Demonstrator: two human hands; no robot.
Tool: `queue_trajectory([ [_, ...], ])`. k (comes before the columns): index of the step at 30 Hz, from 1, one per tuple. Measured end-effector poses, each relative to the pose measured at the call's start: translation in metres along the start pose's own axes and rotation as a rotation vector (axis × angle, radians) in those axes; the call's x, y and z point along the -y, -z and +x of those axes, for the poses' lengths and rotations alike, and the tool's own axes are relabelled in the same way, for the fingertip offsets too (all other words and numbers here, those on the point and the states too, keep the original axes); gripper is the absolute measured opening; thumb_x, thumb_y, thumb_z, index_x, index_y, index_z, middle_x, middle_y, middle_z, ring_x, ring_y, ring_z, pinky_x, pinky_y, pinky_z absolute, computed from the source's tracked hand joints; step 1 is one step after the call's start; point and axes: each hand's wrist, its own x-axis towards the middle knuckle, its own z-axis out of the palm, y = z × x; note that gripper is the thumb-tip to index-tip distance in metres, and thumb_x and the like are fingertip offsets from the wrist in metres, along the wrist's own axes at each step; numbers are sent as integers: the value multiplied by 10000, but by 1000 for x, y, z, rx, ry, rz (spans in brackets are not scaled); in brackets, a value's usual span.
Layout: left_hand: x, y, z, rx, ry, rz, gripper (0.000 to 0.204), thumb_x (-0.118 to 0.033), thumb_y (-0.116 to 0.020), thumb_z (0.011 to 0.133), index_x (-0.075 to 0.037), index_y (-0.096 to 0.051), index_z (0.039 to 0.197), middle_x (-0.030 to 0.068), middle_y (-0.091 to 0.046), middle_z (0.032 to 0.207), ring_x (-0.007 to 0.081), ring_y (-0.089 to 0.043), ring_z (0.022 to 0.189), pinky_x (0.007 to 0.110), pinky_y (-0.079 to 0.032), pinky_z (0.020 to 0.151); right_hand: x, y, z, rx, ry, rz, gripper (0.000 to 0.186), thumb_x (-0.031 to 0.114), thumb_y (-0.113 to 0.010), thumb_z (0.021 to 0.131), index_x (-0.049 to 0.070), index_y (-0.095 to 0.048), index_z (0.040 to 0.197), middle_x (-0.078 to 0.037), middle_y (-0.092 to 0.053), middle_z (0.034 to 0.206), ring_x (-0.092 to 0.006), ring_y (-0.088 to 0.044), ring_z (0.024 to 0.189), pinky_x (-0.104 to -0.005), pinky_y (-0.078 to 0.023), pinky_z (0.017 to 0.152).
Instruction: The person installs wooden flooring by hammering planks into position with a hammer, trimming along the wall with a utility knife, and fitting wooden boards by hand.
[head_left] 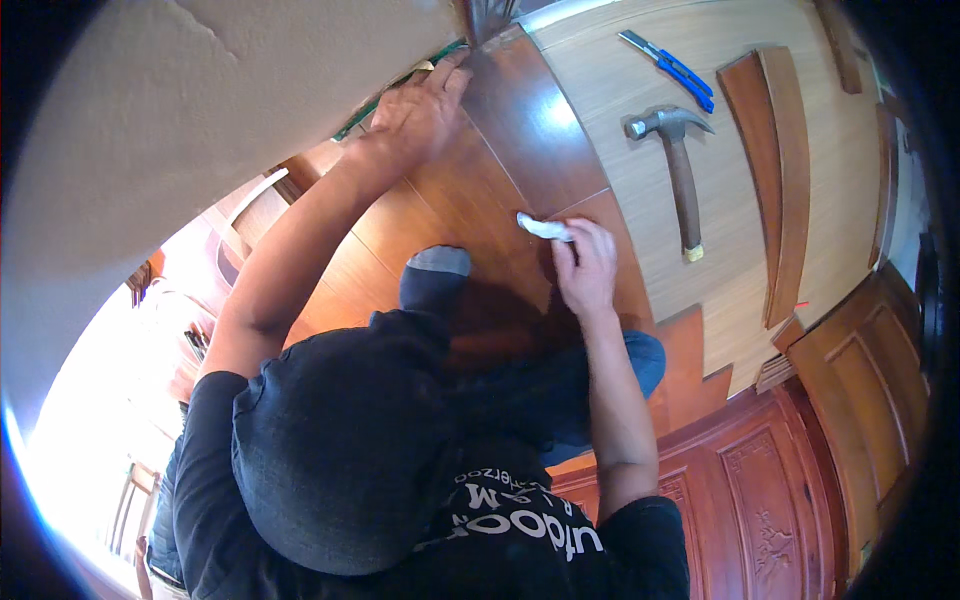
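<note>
At the foot of the wall, my left hand (415,115) presses its outstretched fingers along a narrow green strip (352,124). A small pale bit shows by those fingers, too small to name. Over the reddish-brown wood planks (440,205), my right hand (588,265) pinches a white, crumpled, narrow piece (543,229) between thumb and fingers; its material cannot be made out. The piece sticks out to the left of the fingertips. One dark sock with a grey toe (440,262) rests on the planks between my arms.
To the right, a claw hammer (682,180) and a blue utility knife (675,72) lie on a light wood-coloured surface (640,240). Beyond them are long plank offcuts (785,180). Carved red-brown panelling (750,490) stands at lower right. The pale wall (230,110) bounds the upper left.
</note>
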Motion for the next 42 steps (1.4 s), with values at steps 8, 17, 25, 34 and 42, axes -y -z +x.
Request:
queue_trajectory([
  [8, -28, -4, -1, -221, 161, -340, 546, -140, -634, 901, -61, -483, 1420, 188, -483, 1526, 441, -589, 1270, 530, -476, 1086, -58, -25, -27, -258, -55, -368, 201, 243, -726, 888, 156, -588, 1006, -93, -604, 1041, -335, -561, 989, -492, -454, 861],
  [17, -6, -43, 7, -224, 123, -84, 517, -163, -551, 939, -14, -484, 1429, 239, -472, 1523, 431, -522, 1356, 500, -436, 1142, -54, -27, -22, -262, -53, -364, 197, 238, -723, 882, 154, -584, 994, -90, -604, 1039, -332, -569, 983, -494, -464, 849],
  [25, -28, 2, 16, -104, 196, -380, 547, -200, -593, 959, 5, -452, 1446, 232, -557, 1422, 389, -575, 1296, 487, -459, 1112, -57, -21, -23, -272, -48, -396, 192, 229, -721, 875, 154, -587, 991, -89, -613, 1031, -334, -575, 980, -492, -466, 844],
  [34, 0, -30, -24, -242, -10, -717, 701, -72, -621, 939, 34, -298, 1552, 184, -606, 1234, 304, -672, 1097, 398, -542, 971, -43, 51, 133, -303, -126, -125, 361, 147, -648, 931, -26, -621, 1247, -219, -639, 1186, -418, -569, 1163, -539, -430, 1006],
  [42, -1, -25, -25, -139, 86, -783, 392, 12, -643, 903, -11, -472, 1255, 150, -590, 1205, 287, -675, 1088, 418, -554, 923, -99, 95, 251, 36, -172, -941, 298, 208, -651, 915, 62, -689, 1172, -149, -670, 1202, -338, -629, 1168, -519, -468, 1019],
])
